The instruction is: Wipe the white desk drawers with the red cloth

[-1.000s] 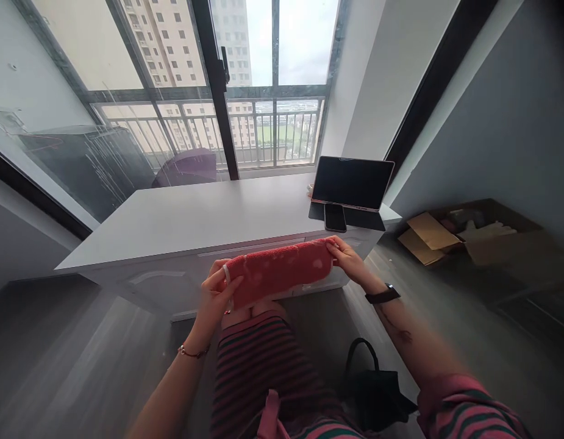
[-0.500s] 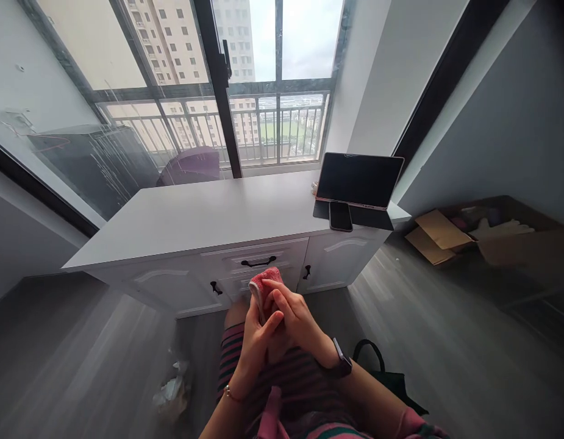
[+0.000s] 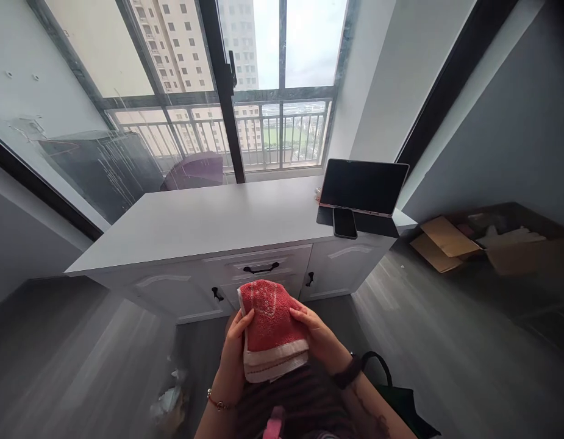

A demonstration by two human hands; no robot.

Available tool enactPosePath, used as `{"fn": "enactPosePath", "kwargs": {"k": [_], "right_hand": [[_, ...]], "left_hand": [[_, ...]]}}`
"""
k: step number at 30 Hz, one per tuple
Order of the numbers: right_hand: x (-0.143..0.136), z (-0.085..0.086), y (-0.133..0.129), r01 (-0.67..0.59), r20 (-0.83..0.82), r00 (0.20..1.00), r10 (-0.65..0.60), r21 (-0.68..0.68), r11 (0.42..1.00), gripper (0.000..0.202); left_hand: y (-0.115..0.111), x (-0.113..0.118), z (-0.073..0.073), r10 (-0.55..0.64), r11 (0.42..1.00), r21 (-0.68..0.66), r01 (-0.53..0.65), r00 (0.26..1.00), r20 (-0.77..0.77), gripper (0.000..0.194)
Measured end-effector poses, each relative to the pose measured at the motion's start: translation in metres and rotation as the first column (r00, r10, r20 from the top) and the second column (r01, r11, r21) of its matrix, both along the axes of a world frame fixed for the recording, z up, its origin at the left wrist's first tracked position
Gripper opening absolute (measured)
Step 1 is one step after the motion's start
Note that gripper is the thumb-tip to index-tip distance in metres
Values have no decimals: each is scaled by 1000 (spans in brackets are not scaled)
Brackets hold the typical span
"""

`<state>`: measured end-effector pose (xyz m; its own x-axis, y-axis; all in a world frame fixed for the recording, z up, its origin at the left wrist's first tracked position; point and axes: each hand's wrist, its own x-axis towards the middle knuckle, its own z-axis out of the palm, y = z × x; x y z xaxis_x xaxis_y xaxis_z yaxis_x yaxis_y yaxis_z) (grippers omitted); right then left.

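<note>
A folded red towel [image 3: 273, 326] with white edges and a pale pattern hangs between my two hands, above my lap and in front of the white cabinet. My left hand [image 3: 235, 342] grips its left side, thumb on the front face. On the right side, my right hand [image 3: 322, 336] pinches the towel with its thumb on top. The fingers behind the cloth are hidden. The towel's layered lower edge faces me.
The white cabinet [image 3: 194, 222] stands ahead by the window. On its right end are a tablet [image 3: 364, 186] and a phone [image 3: 344, 223]. An open cardboard box [image 3: 450, 238] is at right, a dark bag [image 3: 400, 405] at lower right, a plastic bag [image 3: 169, 402] at lower left.
My hands were close together around the bunched towel; now they are farther apart, and the towel is spread wider with its red face showing.
</note>
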<state>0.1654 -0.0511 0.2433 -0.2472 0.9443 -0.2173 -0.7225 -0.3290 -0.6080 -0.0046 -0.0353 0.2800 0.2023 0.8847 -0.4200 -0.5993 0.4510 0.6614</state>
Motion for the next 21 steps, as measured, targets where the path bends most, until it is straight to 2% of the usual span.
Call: {"fn": "enactPosePath", "kwargs": {"k": [3, 6, 8, 9, 11, 13, 16, 19, 20, 21], "right_hand": [[7, -1, -2, 49, 34, 998, -48, -46, 998, 48], [13, 0, -4, 136, 138, 982, -130, -37, 990, 51], [11, 0, -5, 200, 304, 929, -211, 66, 978, 50], [9, 0, -6, 204, 396, 886, -242, 137, 969, 47], [1, 0, -7, 149, 535, 801, -268, 255, 955, 40], [-8, -2, -8, 97, 580, 772, -261, 298, 950, 36], [-17, -7, -9, 154, 564, 772, -294, 283, 947, 39], [-16, -14, -7, 304, 651, 641, -406, 271, 913, 49], [-15, -16, -6, 335, 665, 615, -424, 266, 904, 55], [-13, -19, -5, 345, 648, 636, -419, 247, 905, 63]], "left_hand": [[7, -4, -20, -19, 1000, -2, 19, 1000, -8, 32], [9, -3, -37, 129, 991, 60, -118, 955, -267, 40], [5, 3, -45, 168, 985, 89, -145, 923, -348, 47], [1, 7, -48, 123, 992, 76, -104, 942, -312, 51], [-6, 18, -50, -23, 999, 25, 27, 990, -141, 58], [-12, 29, -50, -90, 996, 18, 90, 996, -12, 59], [-16, 42, -45, -15, 999, 31, 15, 1000, 10, 53], [-14, 47, -41, 67, 998, -19, -67, 998, -2, 49], [-13, 47, -40, 82, 996, -26, -82, 997, 1, 49], [-13, 48, -41, 91, 996, -24, -91, 996, 3, 50]]}}
